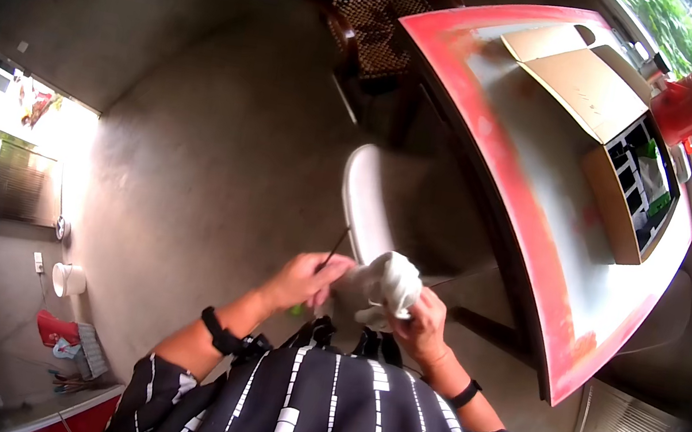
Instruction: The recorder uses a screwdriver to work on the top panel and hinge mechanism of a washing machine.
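My left hand (pixel 309 280) is closed, with a thin dark rod (pixel 335 248) rising from its fingers. A bunched white cloth (pixel 395 284) is gripped in my right hand (pixel 422 324), just across from the left. Beyond both hands stands a long, pale, round-ended piece (pixel 369 202); its lower end disappears behind the cloth, and its kind is unclear. The rod's upper tip comes close to the edge of this piece; whether they touch I cannot tell.
On the right, a red-bordered table (pixel 536 200) carries an open cardboard box (pixel 612 202) and a red jug (pixel 687 108). A chair with a beaded seat (pixel 374 28) stands at the far side. A white bucket (pixel 69 281) is by the left wall.
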{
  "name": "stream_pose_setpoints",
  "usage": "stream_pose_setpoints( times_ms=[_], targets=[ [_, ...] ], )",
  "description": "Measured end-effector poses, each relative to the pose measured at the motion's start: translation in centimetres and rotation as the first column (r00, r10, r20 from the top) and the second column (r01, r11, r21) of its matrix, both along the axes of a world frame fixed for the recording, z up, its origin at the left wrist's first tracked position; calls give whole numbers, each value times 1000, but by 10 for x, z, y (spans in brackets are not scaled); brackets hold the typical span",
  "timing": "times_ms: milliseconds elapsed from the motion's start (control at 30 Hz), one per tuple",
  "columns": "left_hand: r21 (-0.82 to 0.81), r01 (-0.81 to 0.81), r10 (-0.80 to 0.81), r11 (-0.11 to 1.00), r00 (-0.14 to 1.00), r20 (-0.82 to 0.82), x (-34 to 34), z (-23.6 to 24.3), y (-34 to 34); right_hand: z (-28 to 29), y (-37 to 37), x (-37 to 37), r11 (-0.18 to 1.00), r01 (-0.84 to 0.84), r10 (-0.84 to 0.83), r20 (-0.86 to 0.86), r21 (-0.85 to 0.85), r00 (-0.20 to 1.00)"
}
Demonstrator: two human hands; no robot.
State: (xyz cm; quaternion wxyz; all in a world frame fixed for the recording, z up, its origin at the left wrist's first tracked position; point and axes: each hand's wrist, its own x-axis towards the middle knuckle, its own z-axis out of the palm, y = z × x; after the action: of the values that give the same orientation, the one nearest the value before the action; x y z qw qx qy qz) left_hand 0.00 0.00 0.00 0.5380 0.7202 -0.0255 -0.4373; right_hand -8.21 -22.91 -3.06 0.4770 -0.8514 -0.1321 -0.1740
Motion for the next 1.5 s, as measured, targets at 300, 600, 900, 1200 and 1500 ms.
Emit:
stream_pose_setpoints(
  times_ms=[300, 600, 900, 1200, 1500],
  targets=[
    [-486, -289, 209, 825, 954, -213, -7, -11, -30, 22, 10, -18, 864, -463, 433, -176, -200, 884],
    [-580, -327, 254, 746, 945, -205, -14, 6, 2, 21, 20, -5, 892, -451, 423, -270, -45, 865],
    [-265, -151, 245, 952, 896, 370, -17, 19, 5, 61, 30, 25, 953, -129, 207, -280, 273, 937],
    [-304, -170, 300, 937, 837, 457, -21, 30, 3, 29, 37, 31, 822, -49, 340, -420, 568, 841],
    [-151, -88, 152, 985, 860, 488, -22, 49, 11, 32, 34, 41, 812, -96, 460, -530, 576, 712]
  ],
)
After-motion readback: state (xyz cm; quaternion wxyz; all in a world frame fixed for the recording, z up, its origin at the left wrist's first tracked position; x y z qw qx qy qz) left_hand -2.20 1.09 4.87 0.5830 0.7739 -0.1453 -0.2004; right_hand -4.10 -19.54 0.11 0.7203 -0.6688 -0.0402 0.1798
